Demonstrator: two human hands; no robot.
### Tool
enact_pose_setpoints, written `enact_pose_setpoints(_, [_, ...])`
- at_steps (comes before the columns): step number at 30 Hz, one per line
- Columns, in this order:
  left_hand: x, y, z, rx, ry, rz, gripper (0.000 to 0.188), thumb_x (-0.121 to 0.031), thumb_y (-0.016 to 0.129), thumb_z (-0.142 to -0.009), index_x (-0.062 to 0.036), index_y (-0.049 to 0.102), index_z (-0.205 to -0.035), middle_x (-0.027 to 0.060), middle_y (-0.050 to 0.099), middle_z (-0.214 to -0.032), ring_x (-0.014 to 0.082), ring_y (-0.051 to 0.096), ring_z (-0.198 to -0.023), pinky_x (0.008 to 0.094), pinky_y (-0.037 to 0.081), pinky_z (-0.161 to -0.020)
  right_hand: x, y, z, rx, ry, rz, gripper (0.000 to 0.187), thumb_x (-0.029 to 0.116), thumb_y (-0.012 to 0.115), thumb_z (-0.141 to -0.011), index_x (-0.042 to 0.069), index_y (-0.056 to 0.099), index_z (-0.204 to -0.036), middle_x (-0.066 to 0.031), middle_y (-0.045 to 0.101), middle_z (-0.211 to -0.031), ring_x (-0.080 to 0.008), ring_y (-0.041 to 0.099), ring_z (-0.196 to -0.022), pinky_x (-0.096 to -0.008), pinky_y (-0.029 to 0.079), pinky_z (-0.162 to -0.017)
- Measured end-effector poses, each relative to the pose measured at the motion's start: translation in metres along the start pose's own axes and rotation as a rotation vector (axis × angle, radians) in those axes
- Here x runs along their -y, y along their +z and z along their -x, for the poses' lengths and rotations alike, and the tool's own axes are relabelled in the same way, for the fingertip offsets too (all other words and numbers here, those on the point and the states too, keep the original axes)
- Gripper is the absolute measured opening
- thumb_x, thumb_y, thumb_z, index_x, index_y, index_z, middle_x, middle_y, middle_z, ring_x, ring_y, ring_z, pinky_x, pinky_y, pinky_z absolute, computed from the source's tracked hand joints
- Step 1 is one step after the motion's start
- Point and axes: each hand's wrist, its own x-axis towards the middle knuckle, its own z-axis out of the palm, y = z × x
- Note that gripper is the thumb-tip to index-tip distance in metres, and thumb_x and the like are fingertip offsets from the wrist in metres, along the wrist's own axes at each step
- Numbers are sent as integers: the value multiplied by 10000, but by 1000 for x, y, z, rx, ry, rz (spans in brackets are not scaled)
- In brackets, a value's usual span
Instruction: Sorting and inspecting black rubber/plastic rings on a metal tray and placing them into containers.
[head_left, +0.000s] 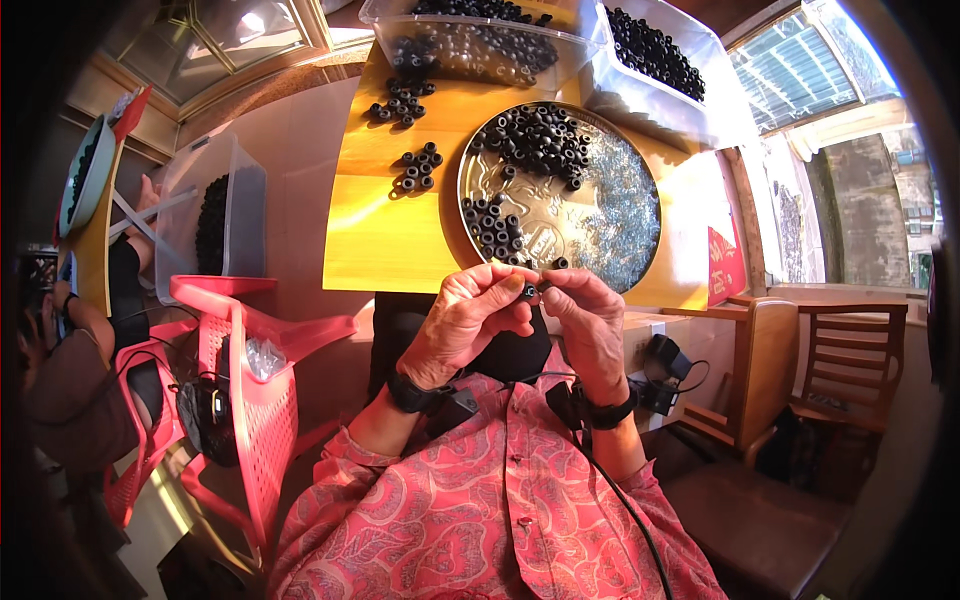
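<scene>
Above my lap, at the near edge of the round metal tray [612, 215], my two hands meet. My left hand [468, 318] is closed, pinching a small black ring-shaped part [528, 291] between thumb and finger. Close beside it, the fingers of my right hand [590, 322] are pinched together on a tiny dark piece [544, 286], too small to name. A heap of black ring-shaped parts [540, 145] lies on the tray's far side, and a smaller cluster [492, 228] on its near left. Another single part [561, 263] sits near the rim by my right fingers.
The tray stands on a yellow table [375, 230] with loose groups of black parts [418, 167] at left. Two clear bins [690, 110] of black parts stand behind. Left are a pink plastic chair [265, 400] and another person [80, 390]; right, a wooden chair [850, 350].
</scene>
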Motion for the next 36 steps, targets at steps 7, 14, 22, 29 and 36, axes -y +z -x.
enact_pose_setpoints(7, [4, 1, -2, 10, -30, 3, 274, -194, 598, -941, 27, 604, -1104, 86, 664, -807, 134, 634, -635, 233, 534, -602, 0, -2, 4, -14, -38, -18, 163, -46, 635, -866, -16, 640, -1027, -79, 675, -967, -140, 656, -881, -253, 527, -800])
enact_pose_setpoints(14, [6, 4, -4, 11, -7, 25, 263, -209, 615, -933, 0, 618, -1091, 51, 663, -771, 125, 646, -646, 237, 544, -636, -1, 3, 7, -10, -171, 26, 183, -80, 647, -840, -4, 654, -1007, -30, 602, -971, -96, 601, -880, -224, 488, -804])
enact_pose_setpoints(22, [6, 9, -1, -38, -19, 21, 257, -206, 597, -942, 6, 608, -1086, 55, 654, -740, 131, 640, -623, 223, 534, -601, -4, 4, 7, -27, -172, 69, 193, -86, 659, -826, 8, 665, -994, -11, 566, -956, -80, 572, -859, -213, 469, -797])
enact_pose_setpoints(29, [9, 11, -3, -45, 0, 20, 259, -205, 607, -936, 6, 607, -1086, 58, 655, -742, 132, 644, -629, 225, 536, -612, -4, 4, 8, -59, -169, 35, 187, -82, 654, -829, 1, 665, -997, -20, 575, -974, -96, 583, -889, -214, 466, -817])
enact_pose_setpoints(36, [12, 18, -8, -92, -24, 3, 238, -191, 605, -937, 3, 604, -1076, 62, 653, -747, 135, 645, -629, 226, 536, -612, -9, -4, 8, -74, -181, -31, 167, -73, 647, -838, -9, 664, -991, -35, 584, -995, -116, 588, -927, -219, 467, -827])
